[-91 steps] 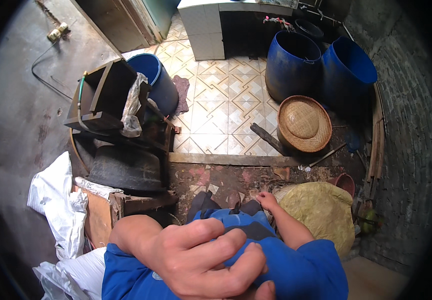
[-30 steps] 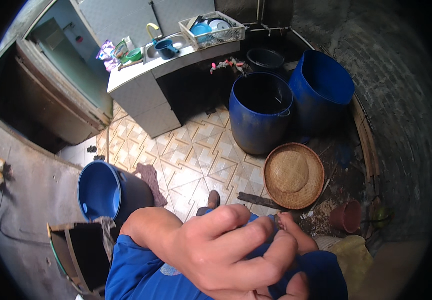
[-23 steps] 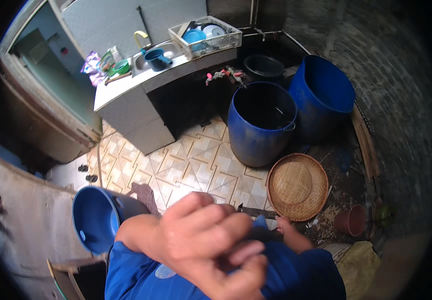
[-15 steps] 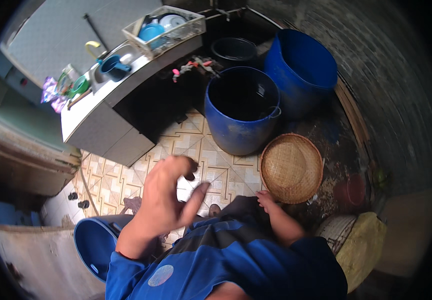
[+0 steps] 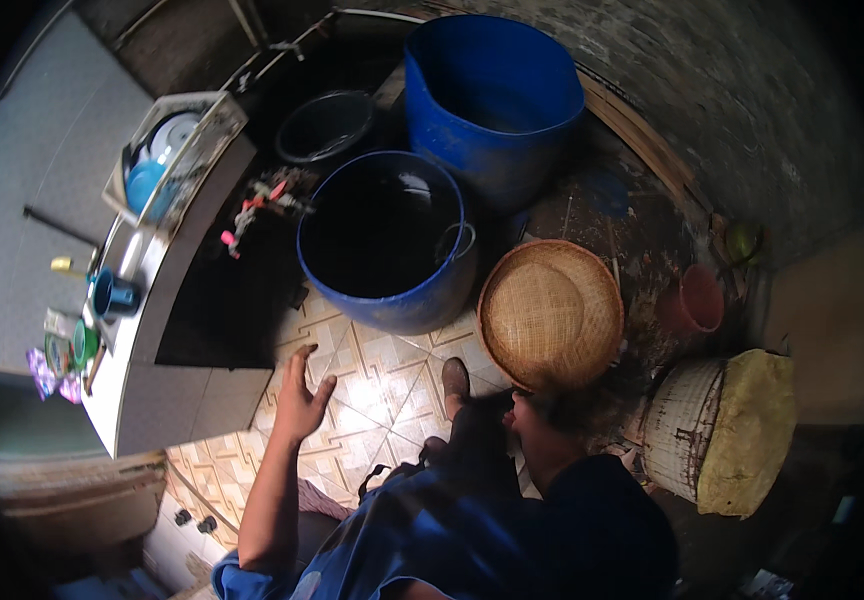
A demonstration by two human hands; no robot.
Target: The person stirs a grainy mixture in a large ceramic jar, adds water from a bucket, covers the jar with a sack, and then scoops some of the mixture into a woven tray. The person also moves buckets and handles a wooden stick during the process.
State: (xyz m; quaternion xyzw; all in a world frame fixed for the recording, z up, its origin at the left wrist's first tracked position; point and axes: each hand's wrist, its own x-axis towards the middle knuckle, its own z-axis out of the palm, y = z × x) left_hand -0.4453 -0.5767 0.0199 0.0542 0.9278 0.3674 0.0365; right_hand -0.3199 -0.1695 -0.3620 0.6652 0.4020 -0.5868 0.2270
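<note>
My left hand (image 5: 301,405) hangs over the tiled floor with thumb and fingers apart, holding nothing. Nearest to it are the tiled counter's end and a blue tub (image 5: 442,300) full of dark contents. Low beside my leg is my right hand (image 5: 530,420), its fingers curled. It lies in shade, and what it may hold cannot be made out. Just beyond it rests a round woven tray (image 5: 607,345) with a paler, domed, hat-like woven piece (image 5: 537,300) at its middle. Whether the fingers touch the rim is unclear.
A larger blue barrel (image 5: 492,85) and a dark basin (image 5: 327,125) stand farther back. To the left, the counter (image 5: 142,385) bears a dish rack (image 5: 177,175) and a blue dipper (image 5: 112,295). A red bucket (image 5: 697,300) and a yellow-covered basket (image 5: 747,430) are at right.
The view has swung, so the tubs and woven tray appear farther left. My left hand has dropped lower, away from the camera, fingers still apart. My right hand remains low near the tray.
</note>
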